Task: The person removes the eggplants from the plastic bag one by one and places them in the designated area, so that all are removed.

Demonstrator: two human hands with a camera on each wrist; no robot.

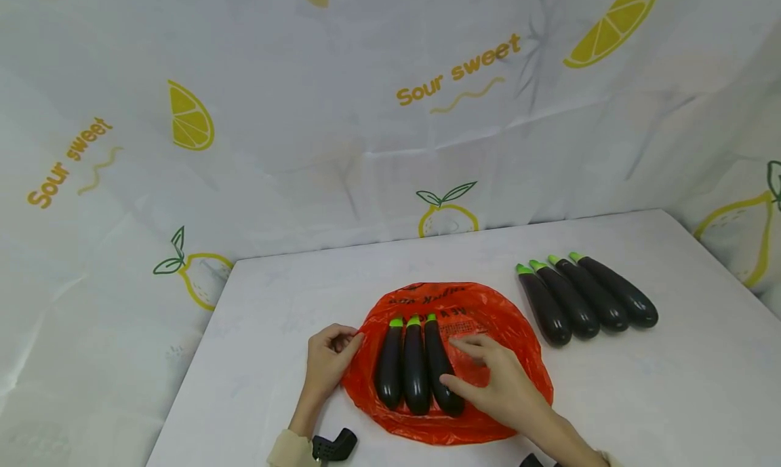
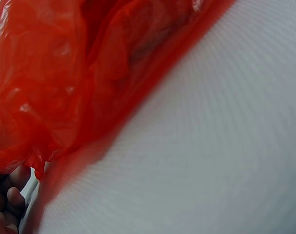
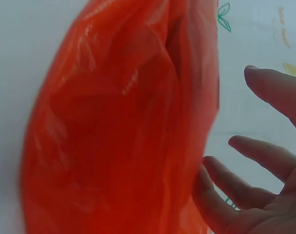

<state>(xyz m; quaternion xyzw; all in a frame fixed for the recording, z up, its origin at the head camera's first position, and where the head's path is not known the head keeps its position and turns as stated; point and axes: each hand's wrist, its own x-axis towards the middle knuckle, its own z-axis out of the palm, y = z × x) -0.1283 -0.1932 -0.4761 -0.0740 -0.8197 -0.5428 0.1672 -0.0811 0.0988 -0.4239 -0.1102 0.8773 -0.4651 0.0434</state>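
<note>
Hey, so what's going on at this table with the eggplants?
A person's left hand pinches the edge of an open red plastic bag, where three eggplants lie side by side. The right hand, fingers spread, is by the rightmost of them; whether it touches is unclear. Four more eggplants lie on the white table, beyond the bag to the right.

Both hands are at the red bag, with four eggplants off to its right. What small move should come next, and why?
Probably swing the right hand to the leftmost of those four eggplants: its fingers are spread and seem to hold nothing, three eggplants already lie in the red plastic bag, and the left hand holds the bag's edge.
</note>
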